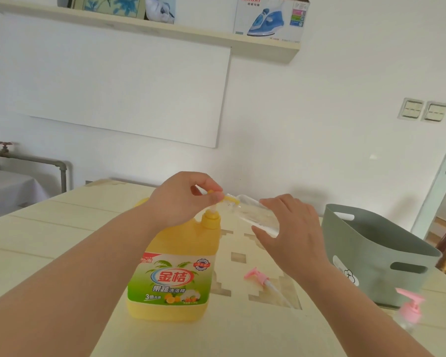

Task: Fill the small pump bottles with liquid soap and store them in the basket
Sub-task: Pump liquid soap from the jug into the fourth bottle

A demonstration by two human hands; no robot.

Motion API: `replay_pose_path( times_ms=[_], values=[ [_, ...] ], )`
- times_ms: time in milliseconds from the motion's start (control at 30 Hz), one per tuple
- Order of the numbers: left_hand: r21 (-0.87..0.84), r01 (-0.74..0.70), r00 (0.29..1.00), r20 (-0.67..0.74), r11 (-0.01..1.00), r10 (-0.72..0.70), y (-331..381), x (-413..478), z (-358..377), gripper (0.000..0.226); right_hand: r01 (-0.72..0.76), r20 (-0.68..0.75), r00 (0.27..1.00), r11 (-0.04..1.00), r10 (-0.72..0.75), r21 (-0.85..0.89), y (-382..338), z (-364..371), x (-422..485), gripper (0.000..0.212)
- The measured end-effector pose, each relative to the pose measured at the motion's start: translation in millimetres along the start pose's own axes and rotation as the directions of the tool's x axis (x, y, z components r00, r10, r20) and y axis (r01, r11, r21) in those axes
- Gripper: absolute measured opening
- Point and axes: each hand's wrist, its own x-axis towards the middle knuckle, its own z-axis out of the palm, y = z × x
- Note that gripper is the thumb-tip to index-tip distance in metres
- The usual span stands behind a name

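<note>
A big yellow jug of liquid soap [171, 274] stands upright on the table, its yellow pump head [218, 195] raised. My left hand [183, 197] grips that pump head from above. My right hand [291, 228] holds a small clear bottle [255, 213] tilted, its open mouth at the pump's spout. A pink pump top with its white tube [262, 278] lies loose on the table. Another small clear bottle with a pink pump [410, 310] stands at the right, in front of the grey-green basket [376, 253].
The cream table [49, 240] has inlaid tile squares in its middle. The basket stands near the table's right edge. Behind are a white wall, a shelf with boxes [268, 19] and a pipe [36, 161] at the left.
</note>
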Motion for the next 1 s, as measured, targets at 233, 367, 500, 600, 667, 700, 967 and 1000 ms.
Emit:
replay_pose_path(
  times_ms=[233,367,500,600,667,700,967,1000],
  values=[
    [-0.107,0.021,1.0,-0.009,0.994,-0.022,4,-2,-1,0.012,-0.021,-0.007,1.0,0.999,0.022,0.043,-2,-2,-2,0.043],
    [-0.066,0.021,0.998,-0.049,0.998,-0.025,0,-3,3,0.012,-0.026,-0.02,0.999,0.998,0.027,0.05,-2,0,-3,0.042],
    [0.012,0.038,0.996,-0.082,0.999,-0.037,-2,-3,8,0.013,-0.039,-0.011,0.999,0.997,0.04,0.066,-2,5,-6,0.042],
    [0.066,0.034,0.999,-0.024,0.997,-0.032,0,-1,5,0.013,-0.054,0.0,0.999,0.996,0.054,0.073,-1,8,-9,0.041],
    [0.048,0.02,0.999,0.047,0.999,-0.023,2,2,1,0.013,-0.059,0.008,0.998,0.995,0.059,0.08,0,10,-10,0.042],
    [0.04,0.017,0.998,0.067,0.999,-0.02,2,3,0,0.014,-0.06,0.015,0.998,0.995,0.059,0.084,0,10,-11,0.043],
    [-0.077,0.021,0.992,0.125,0.997,-0.012,4,0,-8,0.009,-0.171,0.071,0.985,0.964,0.16,0.204,-10,3,-13,0.043],
    [-0.097,0.028,0.993,0.12,0.995,-0.016,5,0,-9,0.011,-0.186,0.073,0.982,0.956,0.174,0.226,-11,2,-12,0.042]
  ],
)
